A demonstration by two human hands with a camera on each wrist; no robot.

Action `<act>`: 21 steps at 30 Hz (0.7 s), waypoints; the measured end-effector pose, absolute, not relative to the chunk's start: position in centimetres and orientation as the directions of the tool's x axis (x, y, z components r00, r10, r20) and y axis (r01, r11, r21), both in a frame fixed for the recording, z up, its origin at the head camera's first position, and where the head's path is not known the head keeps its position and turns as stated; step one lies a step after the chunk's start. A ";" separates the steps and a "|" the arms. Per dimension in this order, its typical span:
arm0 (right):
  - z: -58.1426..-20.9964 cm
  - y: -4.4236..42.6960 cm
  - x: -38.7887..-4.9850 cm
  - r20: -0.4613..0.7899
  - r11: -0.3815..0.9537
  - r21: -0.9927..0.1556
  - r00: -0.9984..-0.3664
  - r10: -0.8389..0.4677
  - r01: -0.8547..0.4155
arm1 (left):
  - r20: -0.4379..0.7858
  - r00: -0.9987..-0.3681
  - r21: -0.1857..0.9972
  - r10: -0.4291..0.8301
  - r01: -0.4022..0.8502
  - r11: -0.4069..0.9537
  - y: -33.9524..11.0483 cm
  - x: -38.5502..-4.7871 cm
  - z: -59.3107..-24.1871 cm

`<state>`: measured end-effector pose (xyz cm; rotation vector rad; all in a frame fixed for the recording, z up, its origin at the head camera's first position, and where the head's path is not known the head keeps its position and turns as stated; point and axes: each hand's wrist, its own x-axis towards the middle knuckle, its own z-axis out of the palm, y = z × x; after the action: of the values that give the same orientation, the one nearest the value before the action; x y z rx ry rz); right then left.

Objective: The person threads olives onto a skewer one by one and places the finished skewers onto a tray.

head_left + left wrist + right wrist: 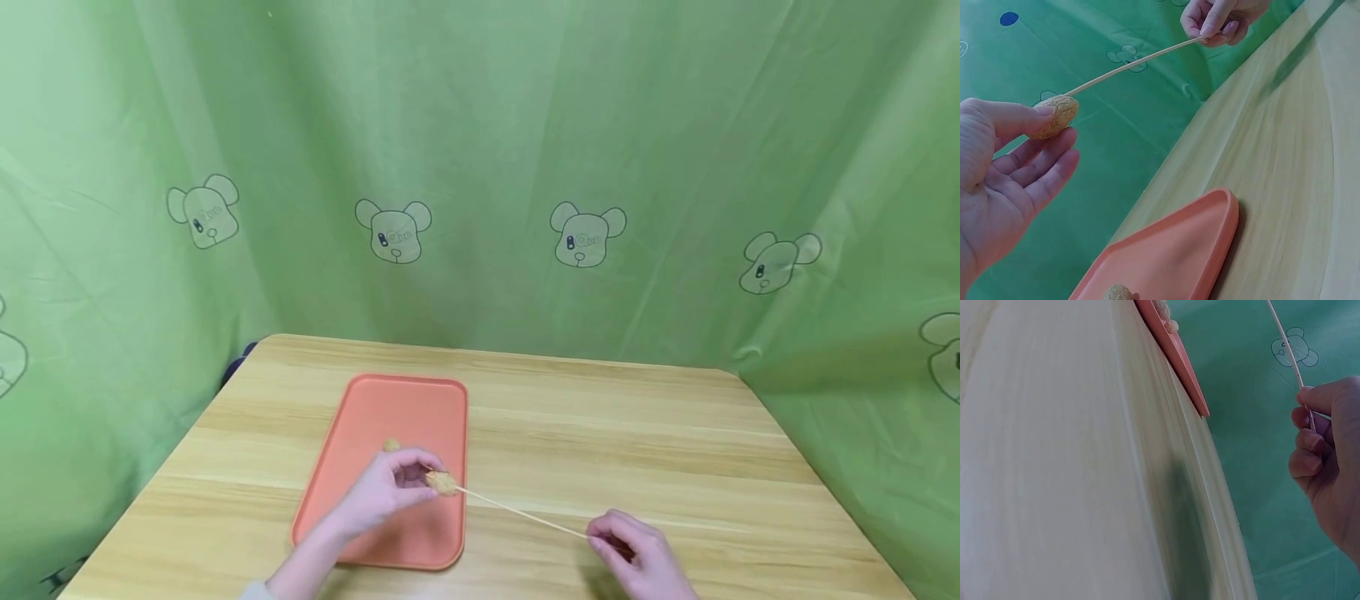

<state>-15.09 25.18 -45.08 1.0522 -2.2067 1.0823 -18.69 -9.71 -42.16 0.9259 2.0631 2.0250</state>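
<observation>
Between the thumb and fingers of my left hand (381,492) is a tan, wrinkled oval ball (1059,117), held in the air above the right side of the pink tray (382,400). A thin wooden skewer (525,515) runs from the ball to my right hand (637,554). That hand pinches the skewer's far end between thumb and curled fingers, over the table right of the tray. The skewer meets the ball's right end; how deep it goes is hidden. Similar tan balls (1172,327) lie in the tray, partly hidden behind my left hand in the head view.
The tray lies on a wood-grain table (600,433), left of its middle. Green curtain (487,125) with bear-face prints surrounds the table at the back and sides. A dark object (238,363) shows beyond the table's far left corner.
</observation>
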 end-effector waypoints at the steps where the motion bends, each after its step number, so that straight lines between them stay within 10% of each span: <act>1: -45.2 25.1 -15.1 0.679 0.389 -0.456 -0.595 -0.429 -0.800 | 0.340 -0.806 0.935 0.485 0.346 -0.079 -9.7 -18.7 -42.2; 21: -45.6 25.8 -15.1 0.621 0.341 -0.607 -0.696 -0.361 -0.718 | 0.314 -0.831 0.949 0.459 0.264 -0.172 -10.0 -18.7 -42.1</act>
<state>-15.08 25.77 -45.62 0.9516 -2.2339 1.2997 -18.65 -9.97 -42.11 0.8505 1.9274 2.1426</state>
